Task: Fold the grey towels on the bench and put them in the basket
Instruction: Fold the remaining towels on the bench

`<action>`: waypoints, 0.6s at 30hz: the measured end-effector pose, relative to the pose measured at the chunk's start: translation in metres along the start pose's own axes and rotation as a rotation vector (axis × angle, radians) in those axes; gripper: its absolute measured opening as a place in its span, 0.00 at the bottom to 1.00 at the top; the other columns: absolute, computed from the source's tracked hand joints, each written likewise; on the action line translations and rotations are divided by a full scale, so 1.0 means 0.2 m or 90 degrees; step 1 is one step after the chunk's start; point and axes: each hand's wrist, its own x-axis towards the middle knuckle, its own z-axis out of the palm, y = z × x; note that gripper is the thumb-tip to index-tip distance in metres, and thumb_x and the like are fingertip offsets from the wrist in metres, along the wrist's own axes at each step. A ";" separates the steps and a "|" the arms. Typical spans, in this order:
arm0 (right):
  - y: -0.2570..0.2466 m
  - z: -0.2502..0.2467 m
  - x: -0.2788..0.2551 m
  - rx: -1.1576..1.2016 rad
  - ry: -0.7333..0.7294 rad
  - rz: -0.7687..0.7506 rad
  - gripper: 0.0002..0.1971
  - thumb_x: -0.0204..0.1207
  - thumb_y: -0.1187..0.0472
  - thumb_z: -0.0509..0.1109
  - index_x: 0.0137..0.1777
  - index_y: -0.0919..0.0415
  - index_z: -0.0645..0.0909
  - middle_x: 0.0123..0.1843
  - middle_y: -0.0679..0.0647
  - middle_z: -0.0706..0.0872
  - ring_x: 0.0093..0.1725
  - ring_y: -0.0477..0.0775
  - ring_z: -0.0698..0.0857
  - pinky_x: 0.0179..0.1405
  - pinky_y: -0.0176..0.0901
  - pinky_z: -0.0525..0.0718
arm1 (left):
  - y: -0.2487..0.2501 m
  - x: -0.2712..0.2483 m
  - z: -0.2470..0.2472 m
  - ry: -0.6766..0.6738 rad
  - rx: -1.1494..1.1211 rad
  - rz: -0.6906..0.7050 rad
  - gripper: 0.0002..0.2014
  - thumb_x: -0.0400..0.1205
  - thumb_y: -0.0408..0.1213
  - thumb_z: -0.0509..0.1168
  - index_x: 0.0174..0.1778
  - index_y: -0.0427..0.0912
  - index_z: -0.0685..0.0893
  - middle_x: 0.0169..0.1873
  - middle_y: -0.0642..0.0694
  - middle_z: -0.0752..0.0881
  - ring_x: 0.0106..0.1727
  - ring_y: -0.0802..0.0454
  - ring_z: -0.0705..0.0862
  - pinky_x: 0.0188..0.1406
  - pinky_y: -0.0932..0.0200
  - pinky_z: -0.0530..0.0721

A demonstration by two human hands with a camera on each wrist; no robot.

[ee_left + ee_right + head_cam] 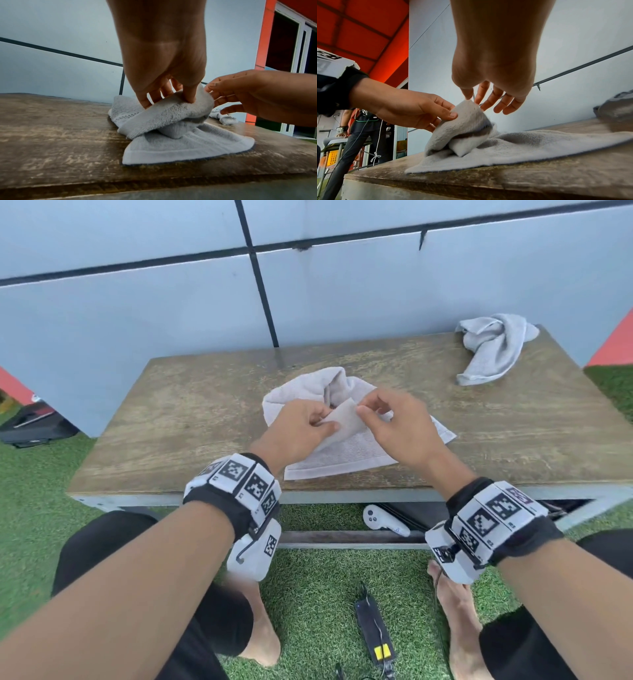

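Grey towel (346, 450) lies rumpled at the middle of the wooden bench (191, 419), near its front edge, with one corner lifted off the surface. Left hand (301, 426) pinches that raised corner between thumb and fingers. Right hand (397, 422) is at the same corner; its thumb and forefinger close on the tip, the remaining fingers spread. Step in hand, as judged: locating corners to open the cloth flat before the first fold. Next move calls for drawing the two hands apart along the hem and laying the cloth square. Second grey towel (493, 347) lies crumpled at the bench's far right corner. No basket is in view
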 end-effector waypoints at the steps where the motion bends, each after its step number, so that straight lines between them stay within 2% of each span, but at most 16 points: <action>1: 0.00 -0.01 -0.01 0.008 -0.006 0.001 0.05 0.81 0.59 0.73 0.51 0.61 0.87 0.45 0.50 0.88 0.48 0.47 0.83 0.49 0.20 0.75 | 0.00 -0.01 0.01 -0.009 -0.005 0.003 0.10 0.84 0.35 0.70 0.36 0.44 0.85 0.24 0.52 0.76 0.20 0.63 0.68 0.23 0.72 0.66; 3: 0.02 -0.01 -0.01 -0.002 -0.030 -0.009 0.06 0.80 0.57 0.74 0.52 0.58 0.87 0.45 0.50 0.86 0.47 0.46 0.82 0.47 0.23 0.74 | 0.02 -0.01 0.05 -0.023 -0.024 0.016 0.06 0.84 0.35 0.70 0.42 0.39 0.87 0.25 0.48 0.76 0.21 0.62 0.67 0.23 0.71 0.66; 6: 0.05 -0.01 -0.01 -0.032 -0.063 -0.014 0.04 0.80 0.54 0.73 0.46 0.52 0.87 0.43 0.54 0.87 0.44 0.52 0.82 0.47 0.48 0.80 | 0.05 0.00 0.08 -0.025 -0.049 0.030 0.08 0.84 0.36 0.71 0.45 0.33 0.87 0.27 0.44 0.74 0.23 0.58 0.66 0.23 0.68 0.66; 8: 0.05 -0.02 -0.01 -0.042 -0.045 -0.010 0.04 0.79 0.53 0.72 0.44 0.50 0.86 0.42 0.53 0.88 0.46 0.53 0.84 0.51 0.54 0.82 | 0.05 0.02 0.09 -0.015 -0.033 0.039 0.09 0.83 0.36 0.71 0.44 0.33 0.87 0.27 0.45 0.75 0.24 0.58 0.67 0.23 0.68 0.67; 10: 0.05 -0.04 0.00 -0.034 -0.004 0.004 0.05 0.79 0.53 0.72 0.44 0.51 0.86 0.42 0.51 0.89 0.46 0.53 0.86 0.51 0.56 0.84 | 0.04 0.03 0.08 -0.010 0.000 0.035 0.07 0.82 0.37 0.72 0.40 0.39 0.86 0.26 0.50 0.76 0.23 0.60 0.69 0.24 0.68 0.68; 12: 0.05 -0.07 0.01 -0.033 0.046 0.024 0.05 0.79 0.54 0.72 0.45 0.52 0.87 0.40 0.49 0.89 0.44 0.53 0.86 0.48 0.54 0.85 | 0.00 0.03 0.06 0.000 0.039 0.024 0.10 0.82 0.38 0.71 0.35 0.50 0.82 0.26 0.55 0.78 0.22 0.64 0.71 0.25 0.69 0.69; 13: 0.05 -0.08 0.01 -0.037 0.072 0.033 0.05 0.80 0.55 0.72 0.46 0.53 0.87 0.39 0.49 0.88 0.43 0.53 0.86 0.46 0.53 0.85 | -0.02 0.03 0.04 0.010 0.059 0.014 0.11 0.83 0.38 0.71 0.34 0.52 0.81 0.26 0.56 0.78 0.22 0.65 0.72 0.25 0.70 0.69; 16: 0.08 -0.11 0.02 -0.033 0.133 0.062 0.05 0.80 0.55 0.71 0.46 0.54 0.87 0.33 0.44 0.83 0.36 0.50 0.81 0.39 0.50 0.82 | -0.09 0.01 -0.01 0.041 0.096 -0.011 0.06 0.83 0.41 0.70 0.41 0.46 0.86 0.28 0.54 0.82 0.24 0.63 0.75 0.22 0.72 0.69; 18: 0.10 -0.11 0.02 -0.024 0.163 0.079 0.06 0.81 0.55 0.70 0.44 0.54 0.86 0.30 0.41 0.79 0.31 0.47 0.78 0.35 0.49 0.80 | -0.14 0.00 -0.03 0.075 0.123 -0.023 0.08 0.84 0.43 0.69 0.43 0.44 0.88 0.29 0.50 0.85 0.26 0.57 0.78 0.26 0.67 0.74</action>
